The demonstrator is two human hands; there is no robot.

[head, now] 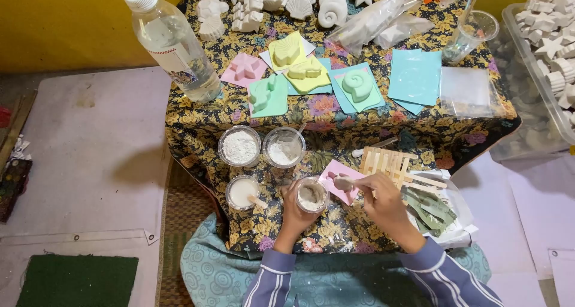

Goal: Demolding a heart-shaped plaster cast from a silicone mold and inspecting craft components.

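Low table (197, 112) in floral cloth, molds laid out within reach. Left hand (294, 210) wraps the small cup (311, 194) of plaster mix, steadying it. Right hand (382, 194) pinches a stick (346, 182) over the pink mold (336, 176) beside it.

Clear plastic water bottle with white cap (172, 41) at 10 o'clock on the floral-cloth table (335, 136). White plaster casts, shells and stars (287, 0), at 12. Filled pastel moulds, pink (244, 69), yellow (291, 58), green (268, 95) and teal (357, 86), centre. Flat teal sheet (415, 76) and clear plastic cup (471, 36) at 2. Clear bin of white casts (548, 49) at 3. Two round tubs of white powder (262, 146) mid-table. Dark green mat (76, 281) at 8 on the floor.
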